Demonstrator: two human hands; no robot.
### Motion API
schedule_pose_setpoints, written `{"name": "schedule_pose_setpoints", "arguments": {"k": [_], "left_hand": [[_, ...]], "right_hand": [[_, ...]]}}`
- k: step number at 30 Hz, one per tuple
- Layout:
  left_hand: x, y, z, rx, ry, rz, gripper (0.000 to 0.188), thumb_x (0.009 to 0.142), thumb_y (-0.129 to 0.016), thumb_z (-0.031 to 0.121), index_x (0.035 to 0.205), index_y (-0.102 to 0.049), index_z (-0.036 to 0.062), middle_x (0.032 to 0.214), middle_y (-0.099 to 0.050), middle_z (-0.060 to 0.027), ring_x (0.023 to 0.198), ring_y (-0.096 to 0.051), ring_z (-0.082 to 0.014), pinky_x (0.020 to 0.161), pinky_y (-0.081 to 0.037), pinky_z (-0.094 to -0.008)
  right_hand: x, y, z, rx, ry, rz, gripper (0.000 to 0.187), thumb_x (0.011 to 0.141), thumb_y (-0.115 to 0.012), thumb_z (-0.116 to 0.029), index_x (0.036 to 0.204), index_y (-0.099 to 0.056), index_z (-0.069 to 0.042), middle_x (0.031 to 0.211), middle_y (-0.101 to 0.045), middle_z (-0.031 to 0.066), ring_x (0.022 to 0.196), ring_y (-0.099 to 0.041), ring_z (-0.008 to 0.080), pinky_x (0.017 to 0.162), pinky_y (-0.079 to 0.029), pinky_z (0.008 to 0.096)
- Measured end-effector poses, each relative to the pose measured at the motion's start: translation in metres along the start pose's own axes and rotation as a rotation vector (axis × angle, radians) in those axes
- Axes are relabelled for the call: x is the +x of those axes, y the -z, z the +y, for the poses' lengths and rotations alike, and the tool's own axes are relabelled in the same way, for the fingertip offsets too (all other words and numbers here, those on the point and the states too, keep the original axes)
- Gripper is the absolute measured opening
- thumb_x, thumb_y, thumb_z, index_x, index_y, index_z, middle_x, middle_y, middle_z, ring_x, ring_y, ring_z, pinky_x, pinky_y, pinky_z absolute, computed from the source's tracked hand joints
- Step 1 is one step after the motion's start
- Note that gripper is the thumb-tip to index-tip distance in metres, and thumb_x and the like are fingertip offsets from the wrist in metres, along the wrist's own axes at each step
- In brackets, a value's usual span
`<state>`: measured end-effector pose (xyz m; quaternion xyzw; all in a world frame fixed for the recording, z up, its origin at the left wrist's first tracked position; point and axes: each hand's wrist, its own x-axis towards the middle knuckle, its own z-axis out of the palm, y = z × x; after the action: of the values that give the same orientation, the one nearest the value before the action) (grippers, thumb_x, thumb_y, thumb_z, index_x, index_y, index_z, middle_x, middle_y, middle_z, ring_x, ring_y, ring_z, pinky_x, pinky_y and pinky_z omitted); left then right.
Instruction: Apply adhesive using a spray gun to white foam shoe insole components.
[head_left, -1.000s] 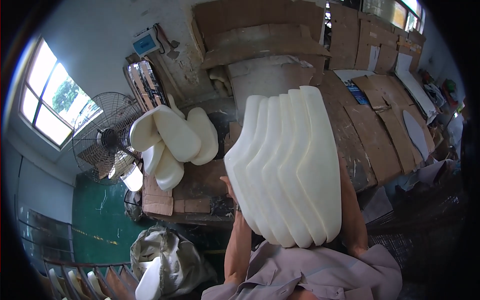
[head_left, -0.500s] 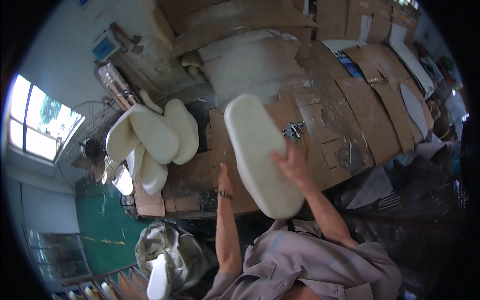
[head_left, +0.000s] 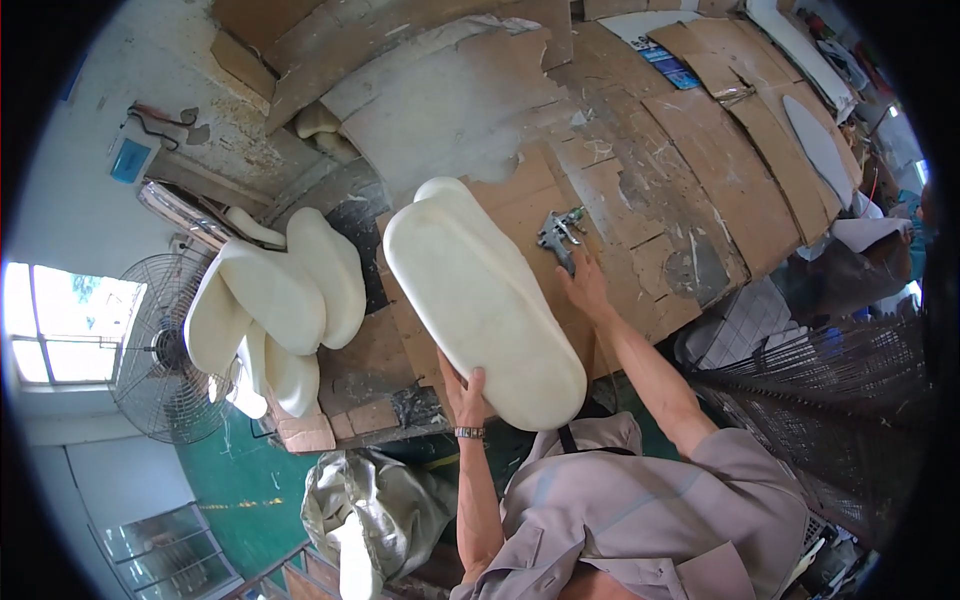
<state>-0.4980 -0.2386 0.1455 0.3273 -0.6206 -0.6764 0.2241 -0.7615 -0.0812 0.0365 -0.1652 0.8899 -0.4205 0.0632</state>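
A long cream foam pad (head_left: pixel 485 315) with rounded ends leans over the cardboard-covered bench in front of me. My left hand (head_left: pixel 463 395) grips its lower left edge, thumb on the upper face and the other fingers hidden beneath. A rounded cream piece (head_left: pixel 440 187) shows behind the pad's far end; I cannot tell whether it is a second pad. Just right of the pad, a metal spray gun (head_left: pixel 558 235) lies on the bench. My right hand (head_left: pixel 588 288) is at the spray gun's handle, fingers extended and not closed round it.
Several similar cream pads (head_left: pixel 270 295) are piled at the bench's left end, beside a wire-caged fan (head_left: pixel 165 350). Below the bench's left front stands a grey-green sack (head_left: pixel 375 500) with a white piece in it. Flattened cardboard (head_left: pixel 720 180) covers the bench's right side.
My left hand has taken hold of the pad's left edge. The right hand has left the pad and moved to the spray gun's handle. The pad has shifted left in view.
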Motion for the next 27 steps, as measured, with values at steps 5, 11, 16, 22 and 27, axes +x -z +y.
{"name": "schedule_pose_setpoints", "arguments": {"k": [5, 11, 16, 22, 27], "left_hand": [[0.002, -0.003, -0.004, 0.007, 0.003, 0.01, 0.112, 0.079, -0.076, 0.056, 0.159, -0.019, 0.003, 0.152, -0.04, -0.0181, 0.137, -0.042, -0.0292, 0.113, -0.035, -0.0404], [0.001, 0.0, -0.005, -0.009, -0.02, 0.049, 0.104, 0.082, -0.075, 0.054, 0.158, -0.025, 0.0028, 0.148, -0.045, -0.0173, 0.134, -0.045, -0.028, 0.111, -0.036, -0.0392], [0.002, -0.006, -0.007, 0.091, -0.08, 0.046, 0.083, 0.088, -0.071, 0.032, 0.154, -0.031, 0.0008, 0.143, -0.049, -0.0158, 0.129, -0.048, -0.027, 0.11, -0.037, -0.037], [-0.03, -0.021, 0.02, 0.309, -0.266, 0.071, 0.11, 0.072, -0.085, 0.013, 0.157, -0.018, -0.0031, 0.157, -0.031, -0.0216, 0.142, -0.035, -0.0328, 0.12, -0.027, -0.0435], [-0.027, -0.01, 0.003, 0.489, -0.34, 0.046, 0.122, 0.065, -0.09, 0.024, 0.158, -0.015, -0.0023, 0.16, -0.024, -0.0279, 0.147, -0.027, -0.0412, 0.122, -0.023, -0.0503]], "right_hand": [[0.029, -0.028, 0.038, -0.368, 0.198, 0.076, 0.057, 0.082, -0.073, -0.024, 0.132, -0.053, -0.004, 0.112, -0.064, 0.0251, 0.107, -0.062, 0.0425, 0.096, -0.049, 0.0508], [0.023, 0.017, 0.019, -0.196, -0.251, -0.067, 0.043, 0.078, -0.069, -0.019, 0.114, -0.057, 0.0, 0.101, -0.068, 0.0296, 0.096, -0.066, 0.0452, 0.085, -0.051, 0.0531], [-0.082, 0.123, -0.031, -0.051, -0.304, 0.159, 0.037, 0.084, -0.071, -0.033, 0.098, -0.065, 0.001, 0.08, -0.069, 0.0229, 0.079, -0.069, 0.0394, 0.07, -0.052, 0.0481], [-0.215, 0.21, -0.099, 0.136, -0.077, 0.281, 0.021, 0.085, -0.069, -0.019, 0.089, -0.067, 0.002, 0.065, -0.062, 0.0181, 0.06, -0.066, 0.0257, 0.058, -0.051, 0.0394], [-0.294, 0.248, -0.166, 0.124, 0.201, 0.334, 0.019, 0.081, -0.066, -0.001, 0.1, -0.067, 0.001, 0.088, -0.067, 0.0127, 0.07, -0.066, 0.0199, 0.061, -0.051, 0.0334]]}}
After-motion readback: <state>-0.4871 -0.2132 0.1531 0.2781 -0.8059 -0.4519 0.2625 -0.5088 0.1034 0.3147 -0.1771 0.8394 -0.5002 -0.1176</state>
